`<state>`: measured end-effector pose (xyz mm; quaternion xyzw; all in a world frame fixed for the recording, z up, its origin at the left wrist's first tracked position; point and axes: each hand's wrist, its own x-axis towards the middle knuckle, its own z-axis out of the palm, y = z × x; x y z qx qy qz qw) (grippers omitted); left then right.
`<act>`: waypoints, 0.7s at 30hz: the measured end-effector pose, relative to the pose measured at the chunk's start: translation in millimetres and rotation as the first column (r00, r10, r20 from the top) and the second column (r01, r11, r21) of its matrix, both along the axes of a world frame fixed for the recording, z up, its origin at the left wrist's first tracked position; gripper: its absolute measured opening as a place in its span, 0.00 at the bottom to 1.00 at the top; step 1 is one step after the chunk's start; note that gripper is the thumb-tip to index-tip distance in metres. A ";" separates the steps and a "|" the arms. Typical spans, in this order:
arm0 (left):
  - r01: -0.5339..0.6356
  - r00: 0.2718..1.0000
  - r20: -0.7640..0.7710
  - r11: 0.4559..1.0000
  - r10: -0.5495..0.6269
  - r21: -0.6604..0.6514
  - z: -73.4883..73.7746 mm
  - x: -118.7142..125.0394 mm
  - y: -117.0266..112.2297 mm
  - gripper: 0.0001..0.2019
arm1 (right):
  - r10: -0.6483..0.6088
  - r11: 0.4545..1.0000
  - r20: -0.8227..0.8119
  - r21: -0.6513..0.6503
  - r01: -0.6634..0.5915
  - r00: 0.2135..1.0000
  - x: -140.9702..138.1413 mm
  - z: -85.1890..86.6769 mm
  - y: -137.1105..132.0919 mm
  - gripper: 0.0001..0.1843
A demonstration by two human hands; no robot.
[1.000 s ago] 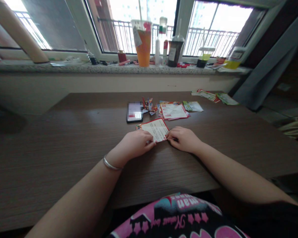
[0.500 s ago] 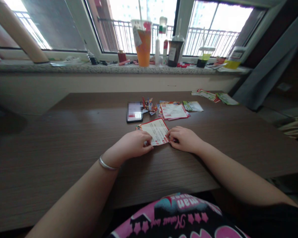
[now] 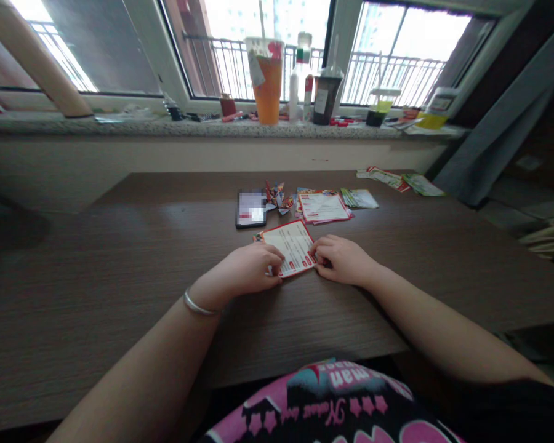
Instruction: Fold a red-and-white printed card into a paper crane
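A printed paper sheet (image 3: 292, 243) with a red border and red labels lies at a slant on the brown table. My left hand (image 3: 253, 266), a silver bangle on its wrist, grips the sheet's lower left part with bent fingers. At the lower right edge, my right hand (image 3: 341, 258) pinches the sheet between thumb and fingers. Just beyond the sheet are a phone (image 3: 251, 209) with a blurred screen, a crumpled colourful paper piece (image 3: 279, 198) and a stack of similar red-bordered sheets (image 3: 325, 207).
Green-and-white packets (image 3: 360, 198) lie right of the stack, with more packets (image 3: 422, 184) at the far right corner. On the granite windowsill (image 3: 133, 127) stand a tall orange drink cup (image 3: 268, 86), a dark drink cup (image 3: 325, 98) and bottles.
The sheet's near edge has come down flatter toward me, showing more of its lower print. My left fingers have shifted slightly; the right hand has hardly moved.
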<state>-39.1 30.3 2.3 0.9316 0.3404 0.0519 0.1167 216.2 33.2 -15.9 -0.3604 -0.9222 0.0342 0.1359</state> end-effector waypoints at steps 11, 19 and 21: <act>-0.128 0.991 -0.031 0.991 0.129 0.031 5.8 4.2 1.3 0.09 | 0.000 1.000 0.013 -0.013 0.000 1.000 0.4 2.4 -0.3 0.04; -0.255 0.967 0.040 0.960 0.252 0.113 -1.4 6.2 2.0 0.15 | -0.019 0.999 -0.038 -0.040 0.017 0.999 -1.7 2.3 -0.6 0.05; -0.281 0.959 0.065 0.955 0.275 0.098 -4.2 7.8 3.3 0.16 | -0.024 0.999 -0.045 -0.030 0.022 0.999 -2.7 2.1 -0.6 0.05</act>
